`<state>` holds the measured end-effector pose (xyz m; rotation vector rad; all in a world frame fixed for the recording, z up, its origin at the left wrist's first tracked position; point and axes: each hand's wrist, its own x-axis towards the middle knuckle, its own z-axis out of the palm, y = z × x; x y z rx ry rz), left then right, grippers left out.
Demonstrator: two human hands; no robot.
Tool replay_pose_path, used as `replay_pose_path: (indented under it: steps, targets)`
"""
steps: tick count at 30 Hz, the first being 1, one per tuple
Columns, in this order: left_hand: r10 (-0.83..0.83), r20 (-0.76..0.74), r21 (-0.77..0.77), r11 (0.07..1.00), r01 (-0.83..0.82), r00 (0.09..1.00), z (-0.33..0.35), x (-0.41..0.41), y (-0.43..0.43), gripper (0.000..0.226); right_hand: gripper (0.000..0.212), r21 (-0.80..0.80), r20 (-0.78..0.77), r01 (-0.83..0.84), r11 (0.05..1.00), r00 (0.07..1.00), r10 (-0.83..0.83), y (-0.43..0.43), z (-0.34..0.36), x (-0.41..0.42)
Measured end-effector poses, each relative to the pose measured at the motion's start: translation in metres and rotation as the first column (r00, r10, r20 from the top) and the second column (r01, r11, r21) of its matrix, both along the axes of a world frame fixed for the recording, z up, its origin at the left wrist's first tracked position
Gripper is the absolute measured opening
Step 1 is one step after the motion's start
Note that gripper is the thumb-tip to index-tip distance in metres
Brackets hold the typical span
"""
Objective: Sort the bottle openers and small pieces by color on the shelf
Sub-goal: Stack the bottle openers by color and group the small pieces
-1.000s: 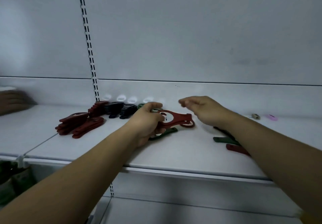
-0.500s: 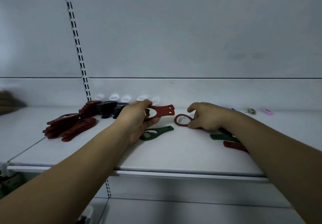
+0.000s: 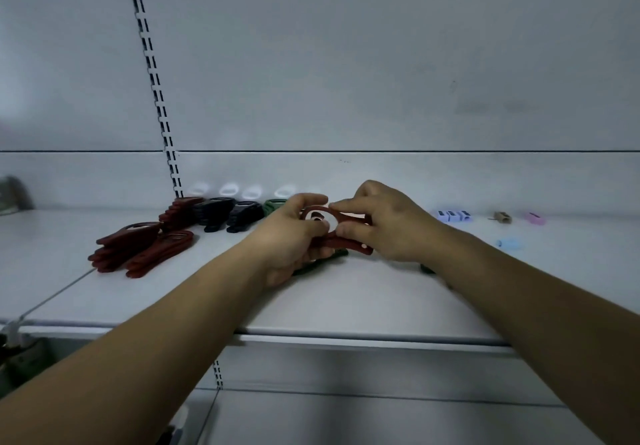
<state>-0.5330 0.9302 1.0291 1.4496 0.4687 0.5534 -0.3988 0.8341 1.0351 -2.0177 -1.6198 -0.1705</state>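
The person is standing at the white shelf (image 3: pixel 346 306) with both hands meeting just above its middle. The left hand (image 3: pixel 294 237) is curling its fingers round the looped end of a red bottle opener (image 3: pixel 346 244). The right hand (image 3: pixel 388 223) is pinching the same red shape between thumb and fingertips; whether it is one opener or two pressed together, I cannot tell. A green opener (image 3: pixel 322 263) is lying on the shelf beneath the left hand, partly hidden. Off to the left a red pile (image 3: pixel 138 247) is sitting near the front, with black openers (image 3: pixel 228 212) in a row behind it. The small pieces (image 3: pixel 452 215), in lilac, pink, blue and tan, are lying well apart to the right. The opener looks flat, thin and light, and stiff enough to hold its shape. I would judge the best hold is on the flat handle or through the ring. Laid on the loose pile, it could slide off.
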Motion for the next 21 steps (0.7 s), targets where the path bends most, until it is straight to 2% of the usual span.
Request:
replay_pose_path:
  steps: [2,5,9,11,12,13,17,21]
  targets:
    - [0.029,-0.012,0.044,0.999,-0.029,1.0,0.0,0.0,0.001,0.039,0.047,-0.085,0.004,0.013,0.996,1.0,-0.013,-0.008,0.002,0.003]
    - [0.029,-0.035,0.102,0.994,-0.025,0.999,-0.002,-0.002,0.002,0.033,0.065,-0.31,0.011,0.157,0.938,0.987,-0.162,-0.035,0.019,0.018]
    - [0.07,-0.078,0.205,0.977,-0.053,0.994,-0.001,-0.004,0.002,0.028,0.07,-0.489,0.2,0.438,0.754,0.898,-0.391,-0.085,0.041,0.042]
    - [0.07,-0.072,0.209,0.976,-0.054,0.995,-0.001,-0.001,-0.001,0.026,0.073,-0.593,0.235,0.463,0.659,0.882,-0.409,-0.099,0.038,0.044]
    - [0.062,-0.058,0.189,0.981,-0.05,0.996,0.0,0.0,-0.004,0.025,0.072,-0.612,0.236,0.458,0.645,0.884,-0.403,-0.102,0.033,0.044]
    - [0.047,-0.048,0.177,0.983,-0.038,0.998,0.0,0.002,-0.008,0.025,0.068,-0.597,0.227,0.45,0.664,0.889,-0.398,-0.104,0.027,0.043]
    - [-0.037,-0.097,0.259,0.964,0.061,0.995,0.003,0.006,-0.027,0.03,0.046,-0.391,0.146,0.371,0.843,0.929,-0.341,-0.099,0.006,0.036]
    - [-0.04,-0.116,0.274,0.959,0.071,0.992,0.004,0.015,-0.043,0.031,0.039,-0.277,0.056,0.319,0.907,0.947,-0.316,-0.108,0.004,0.032]
